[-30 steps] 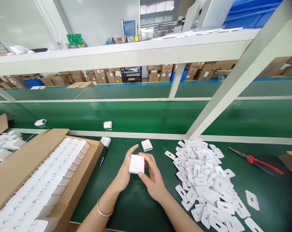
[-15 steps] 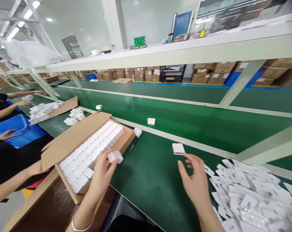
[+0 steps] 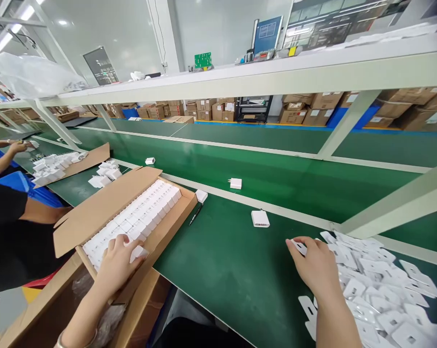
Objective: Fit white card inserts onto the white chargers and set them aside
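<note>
My left hand (image 3: 117, 265) is over the near end of a shallow cardboard box (image 3: 185, 205), its fingers closed on a white charger block (image 3: 138, 253). Rows of similar white blocks (image 3: 146, 205) fill much of that box. On the right, my right hand (image 3: 316, 266) pinches a small flat white piece with a slot (image 3: 300, 247), at the left edge of a heap of such white pieces (image 3: 381, 290). Between the hands, nearer the belt, a white charger (image 3: 260, 218) lies on the green bench. Another small white block (image 3: 201, 195) touches the box's far right corner.
A black pen (image 3: 195, 214) lies beside the box. Two white chargers, one with prongs showing (image 3: 235, 183), ride on the green belt (image 3: 294, 193). A slanted white shelf post (image 3: 395, 203) stands behind the heap. Co-workers (image 3: 8, 232) are at the left, near more white blocks (image 3: 53, 168).
My left hand has carried the block left and down to the box. My right hand has moved from the bench charger to the heap. The belt chargers shifted right; a co-worker's hand left the box.
</note>
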Motion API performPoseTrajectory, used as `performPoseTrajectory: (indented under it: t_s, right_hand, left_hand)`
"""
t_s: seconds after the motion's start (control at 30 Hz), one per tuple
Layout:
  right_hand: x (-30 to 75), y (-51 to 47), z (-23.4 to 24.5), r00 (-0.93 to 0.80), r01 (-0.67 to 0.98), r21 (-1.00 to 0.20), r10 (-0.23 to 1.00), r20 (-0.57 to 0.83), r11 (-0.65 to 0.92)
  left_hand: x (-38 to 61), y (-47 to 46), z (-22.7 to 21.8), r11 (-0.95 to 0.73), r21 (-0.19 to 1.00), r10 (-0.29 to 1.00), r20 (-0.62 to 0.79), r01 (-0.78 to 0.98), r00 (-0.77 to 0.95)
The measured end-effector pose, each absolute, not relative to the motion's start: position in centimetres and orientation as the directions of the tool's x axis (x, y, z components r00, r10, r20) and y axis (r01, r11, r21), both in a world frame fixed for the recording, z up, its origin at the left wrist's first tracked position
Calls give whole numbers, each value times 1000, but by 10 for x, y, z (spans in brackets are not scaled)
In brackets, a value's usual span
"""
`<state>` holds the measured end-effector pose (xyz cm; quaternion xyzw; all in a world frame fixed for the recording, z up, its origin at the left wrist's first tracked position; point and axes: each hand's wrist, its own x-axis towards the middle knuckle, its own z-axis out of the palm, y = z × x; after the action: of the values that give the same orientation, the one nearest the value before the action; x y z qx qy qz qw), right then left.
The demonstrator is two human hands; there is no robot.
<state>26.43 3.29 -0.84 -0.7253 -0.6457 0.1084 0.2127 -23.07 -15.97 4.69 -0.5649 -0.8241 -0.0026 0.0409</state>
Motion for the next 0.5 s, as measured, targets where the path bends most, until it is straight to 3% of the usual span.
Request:
performPoseTrajectory:
  t_s: [0.1,0.17,0.3,0.4,0.5]
  right_hand:
    - [267,35,-16,116,923,-373,993,32,-96]
    - [264,36,-20,69,938,-342,998,5,-63]
    - [248,28,-20,-19,957,-290,1000,-20,13]
    - [226,17,-10,-87,964,-255,996,-10,81]
    - [204,8,2,-124,967,-223,992,-10,119]
  left_hand:
    - [-244,-163,56,338,41,941,-3,940,-339]
    - [-246,-165,69,349,129,934,27,928,-355]
    - [-208,-151,94,364,308,823,336,879,-458]
    - [-143,-120,93,166,356,800,496,919,-337]
    - [-73,-69,75,-139,381,882,467,914,-60]
